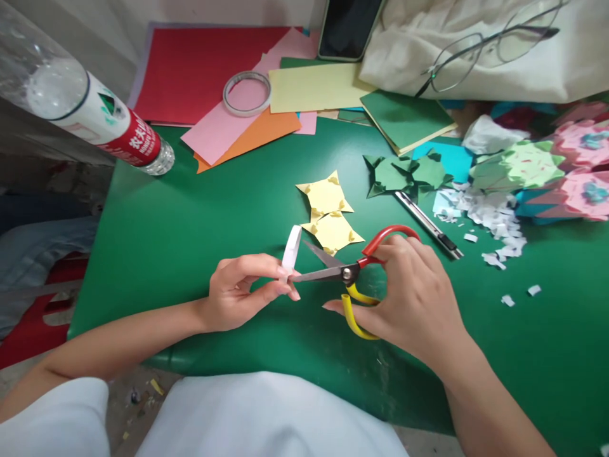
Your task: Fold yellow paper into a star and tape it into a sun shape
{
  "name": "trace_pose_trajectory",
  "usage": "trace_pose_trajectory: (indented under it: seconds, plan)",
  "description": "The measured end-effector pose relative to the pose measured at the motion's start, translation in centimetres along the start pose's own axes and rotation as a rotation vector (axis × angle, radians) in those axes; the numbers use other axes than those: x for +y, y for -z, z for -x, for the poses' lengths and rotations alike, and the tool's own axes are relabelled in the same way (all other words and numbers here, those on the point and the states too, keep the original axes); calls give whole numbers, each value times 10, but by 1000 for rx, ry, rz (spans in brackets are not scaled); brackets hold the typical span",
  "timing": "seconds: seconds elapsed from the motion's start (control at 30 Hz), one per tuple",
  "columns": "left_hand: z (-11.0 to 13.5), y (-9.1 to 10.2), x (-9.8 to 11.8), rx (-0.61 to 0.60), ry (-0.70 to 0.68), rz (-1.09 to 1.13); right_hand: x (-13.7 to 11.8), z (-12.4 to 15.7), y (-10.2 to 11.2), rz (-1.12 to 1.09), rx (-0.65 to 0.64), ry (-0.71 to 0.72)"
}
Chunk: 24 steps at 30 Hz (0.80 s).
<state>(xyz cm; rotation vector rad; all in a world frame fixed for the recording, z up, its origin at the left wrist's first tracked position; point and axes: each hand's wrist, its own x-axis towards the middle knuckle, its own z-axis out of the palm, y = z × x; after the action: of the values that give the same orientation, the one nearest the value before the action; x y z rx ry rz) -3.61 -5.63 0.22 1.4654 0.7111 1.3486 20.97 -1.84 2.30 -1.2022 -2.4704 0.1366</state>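
Between the thumb and fingers of my left hand [250, 285] is a narrow white strip [292, 249], its free end pointing up. My right hand [416, 292] holds scissors [348, 274] with one red and one yellow handle. Their blades are spread apart, and the lower blade tip reaches the base of the strip by my left fingertips. Just beyond the blades lie two yellow folded paper pieces [328, 195] with curled bits at their corners. Two dark green folded pieces [409, 172] rest farther back to the right.
A box cutter [429, 225] lies beside white paper scraps [495, 212]. Pink and green paper flowers [583, 143] stand at the right. Coloured sheets [204, 76], a tape roll [247, 93], a phone [349, 28] and glasses [457, 60] are at the back. A water bottle [109, 117] is at left.
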Motion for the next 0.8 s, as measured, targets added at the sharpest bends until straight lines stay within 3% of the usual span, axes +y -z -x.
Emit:
trace_pose_trajectory:
  seconds: [0.4, 0.6, 0.8]
  plan:
    - [-3, 7, 7, -204, -160, -371, -6, 1, 4, 196, 115, 92]
    - [1, 11, 8, -261, -226, -489, -11, 7, 3, 200, 228, 149]
    - [-1, 11, 8, -247, -187, -547, -10, 8, -3, 220, 265, 155]
